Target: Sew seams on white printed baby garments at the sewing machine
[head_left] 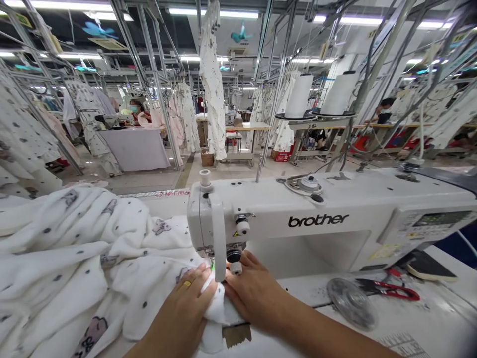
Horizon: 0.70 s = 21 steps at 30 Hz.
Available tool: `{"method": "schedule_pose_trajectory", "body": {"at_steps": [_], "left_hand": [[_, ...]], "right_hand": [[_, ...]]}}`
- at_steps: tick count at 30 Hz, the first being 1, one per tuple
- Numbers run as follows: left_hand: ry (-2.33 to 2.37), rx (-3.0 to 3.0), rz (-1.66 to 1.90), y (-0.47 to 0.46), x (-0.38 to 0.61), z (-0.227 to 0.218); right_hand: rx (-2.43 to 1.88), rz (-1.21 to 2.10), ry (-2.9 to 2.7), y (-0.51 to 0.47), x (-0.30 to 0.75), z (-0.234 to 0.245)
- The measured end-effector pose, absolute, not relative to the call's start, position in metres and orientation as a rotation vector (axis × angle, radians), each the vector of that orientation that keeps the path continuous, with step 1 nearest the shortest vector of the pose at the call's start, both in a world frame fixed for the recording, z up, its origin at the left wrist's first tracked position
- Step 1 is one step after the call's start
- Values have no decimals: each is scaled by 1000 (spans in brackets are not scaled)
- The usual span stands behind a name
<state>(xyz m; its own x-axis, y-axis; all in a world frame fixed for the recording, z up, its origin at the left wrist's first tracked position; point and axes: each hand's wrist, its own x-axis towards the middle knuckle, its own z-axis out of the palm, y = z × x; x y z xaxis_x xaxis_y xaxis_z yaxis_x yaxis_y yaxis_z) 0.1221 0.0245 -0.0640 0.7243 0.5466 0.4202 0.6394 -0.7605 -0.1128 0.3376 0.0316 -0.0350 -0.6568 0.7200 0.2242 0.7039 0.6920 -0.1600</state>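
Observation:
A white Brother sewing machine (316, 219) stands in front of me. White fleece fabric (74, 263) with small grey prints is heaped to the left and runs under the needle area. My left hand (186, 308), wearing a ring, lies on the fabric just left of the presser foot, fingers pressed together on the cloth. My right hand (253, 293) rests on the same fabric edge just right of the needle, fingers curled onto it. The needle itself is hidden behind the machine head.
Red-handled thread snips (391, 290) and a round metal disc (348, 301) lie on the table to the right. Two white thread cones (320, 94) stand behind the machine. Hanging garments (212, 84), tables and other workers fill the hall beyond.

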Motion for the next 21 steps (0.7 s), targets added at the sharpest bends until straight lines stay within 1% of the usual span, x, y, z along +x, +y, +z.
{"method": "schedule_pose_trajectory", "body": {"at_steps": [3, 6, 16, 21], "left_hand": [[-982, -2700, -497, 24, 123, -61], [-1038, -2711, -472, 23, 125, -60], [-878, -2568, -521, 26, 124, -63], [-859, -2665, -576, 23, 129, -46]], "right_hand": [[-1161, 44, -2646, 32, 337, -36], [-1189, 72, -2620, 32, 337, -38], [-1182, 187, -2554, 32, 344, -40], [-975, 127, -2528, 32, 349, -39]]}}
